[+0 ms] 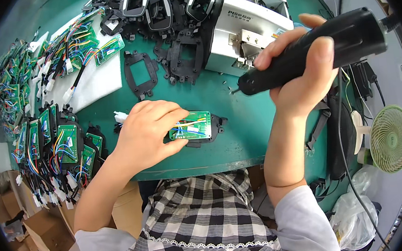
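Note:
My right hand [303,68] is wrapped round a black electric screwdriver [318,43], held tilted above the table's right part. Its thin tip points down and left, just in front of the white screw feeder [245,31]. Whether a screw sits on the tip is too small to tell. My left hand [151,132] grips a green circuit board [196,126] by its left part, thumb at the near edge and fingers at the far one. The board lies on a black plastic frame [217,125], with coloured wires across it. A white connector [120,116] sticks out beyond the hand.
Bare black frames [141,73] lie beyond my left hand, and display bezels [159,10] are heaped farther back. Wired boards [91,51] rest on white foam [106,81]; mounted boards [69,144] crowd the left edge. A green fan [392,138] and hanging cable [345,160] are at right.

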`<state>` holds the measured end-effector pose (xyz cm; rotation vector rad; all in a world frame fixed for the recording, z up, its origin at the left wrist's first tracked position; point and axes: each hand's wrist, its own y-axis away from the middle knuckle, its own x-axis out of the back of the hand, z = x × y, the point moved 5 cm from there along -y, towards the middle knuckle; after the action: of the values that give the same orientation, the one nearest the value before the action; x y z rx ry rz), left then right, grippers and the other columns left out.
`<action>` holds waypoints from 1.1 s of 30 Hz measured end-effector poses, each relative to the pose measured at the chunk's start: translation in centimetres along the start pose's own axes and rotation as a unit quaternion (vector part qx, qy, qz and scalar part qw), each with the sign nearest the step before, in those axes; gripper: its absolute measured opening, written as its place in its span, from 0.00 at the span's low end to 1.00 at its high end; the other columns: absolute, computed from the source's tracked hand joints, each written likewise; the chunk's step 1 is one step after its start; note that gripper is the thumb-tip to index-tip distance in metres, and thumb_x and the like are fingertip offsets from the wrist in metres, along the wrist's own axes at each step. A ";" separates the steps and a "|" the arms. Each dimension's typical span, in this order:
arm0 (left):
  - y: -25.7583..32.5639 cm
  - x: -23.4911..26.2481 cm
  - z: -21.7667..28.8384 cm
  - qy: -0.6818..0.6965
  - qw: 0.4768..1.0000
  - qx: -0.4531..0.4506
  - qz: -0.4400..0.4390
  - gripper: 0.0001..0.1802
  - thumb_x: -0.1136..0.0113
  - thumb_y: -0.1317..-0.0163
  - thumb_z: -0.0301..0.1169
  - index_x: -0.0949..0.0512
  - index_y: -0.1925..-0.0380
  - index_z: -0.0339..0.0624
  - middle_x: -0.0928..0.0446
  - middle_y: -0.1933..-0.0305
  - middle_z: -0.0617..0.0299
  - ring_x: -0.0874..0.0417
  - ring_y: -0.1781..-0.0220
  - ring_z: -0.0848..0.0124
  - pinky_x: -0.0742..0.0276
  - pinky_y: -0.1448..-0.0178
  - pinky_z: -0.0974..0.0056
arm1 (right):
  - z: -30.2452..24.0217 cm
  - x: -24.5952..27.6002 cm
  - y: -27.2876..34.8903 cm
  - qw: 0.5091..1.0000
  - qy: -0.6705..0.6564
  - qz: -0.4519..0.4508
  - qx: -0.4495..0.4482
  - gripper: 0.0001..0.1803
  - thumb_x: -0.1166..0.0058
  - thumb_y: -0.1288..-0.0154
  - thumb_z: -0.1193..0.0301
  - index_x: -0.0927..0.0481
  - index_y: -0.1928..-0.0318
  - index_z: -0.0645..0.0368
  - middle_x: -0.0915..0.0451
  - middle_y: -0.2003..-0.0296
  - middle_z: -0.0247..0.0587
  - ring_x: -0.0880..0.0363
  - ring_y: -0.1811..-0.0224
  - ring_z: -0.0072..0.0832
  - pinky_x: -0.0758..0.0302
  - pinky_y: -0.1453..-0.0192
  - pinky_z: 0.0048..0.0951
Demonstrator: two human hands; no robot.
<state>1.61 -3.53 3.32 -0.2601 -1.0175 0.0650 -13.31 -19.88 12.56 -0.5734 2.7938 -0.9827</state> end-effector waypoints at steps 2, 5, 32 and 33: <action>-0.2 -0.4 0.2 0.012 1.000 -0.006 -0.007 0.28 0.28 0.59 0.36 0.21 0.54 0.43 0.22 0.52 0.59 0.23 0.49 0.60 0.31 0.43 0.55 | 0.7 -0.1 1.2 0.998 -0.052 0.004 -0.025 0.36 0.52 0.36 0.45 0.36 0.50 0.70 0.27 0.80 0.46 0.28 0.86 0.32 0.26 0.81 0.31; -0.2 -1.0 0.0 0.035 0.999 0.001 -0.030 0.27 0.28 0.58 0.36 0.20 0.55 0.43 0.23 0.52 0.59 0.23 0.49 0.60 0.31 0.43 0.55 | 1.1 -0.6 2.4 0.997 -0.066 -0.016 -0.032 0.35 0.50 0.36 0.46 0.35 0.50 0.70 0.26 0.80 0.47 0.28 0.86 0.31 0.27 0.83 0.30; -0.3 -1.6 -0.1 0.092 0.994 0.036 -0.057 0.25 0.28 0.57 0.29 0.21 0.54 0.41 0.25 0.52 0.58 0.24 0.49 0.59 0.24 0.48 0.57 | 1.7 -3.7 5.1 0.990 -0.091 -0.106 -0.032 0.39 0.43 0.41 0.42 0.35 0.52 0.69 0.25 0.83 0.42 0.25 0.85 0.24 0.29 0.82 0.21; -0.4 -1.5 -0.1 0.090 0.994 0.032 -0.054 0.25 0.28 0.57 0.29 0.21 0.55 0.41 0.25 0.53 0.59 0.24 0.48 0.59 0.24 0.47 0.57 | 1.8 -3.8 5.1 0.987 -0.100 -0.124 -0.028 0.38 0.45 0.40 0.42 0.35 0.51 0.68 0.25 0.83 0.43 0.26 0.86 0.25 0.29 0.82 0.22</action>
<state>0.90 -4.21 2.13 -0.1479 -0.8475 -0.0239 -10.99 -15.79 7.90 -0.9903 2.6223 -0.8333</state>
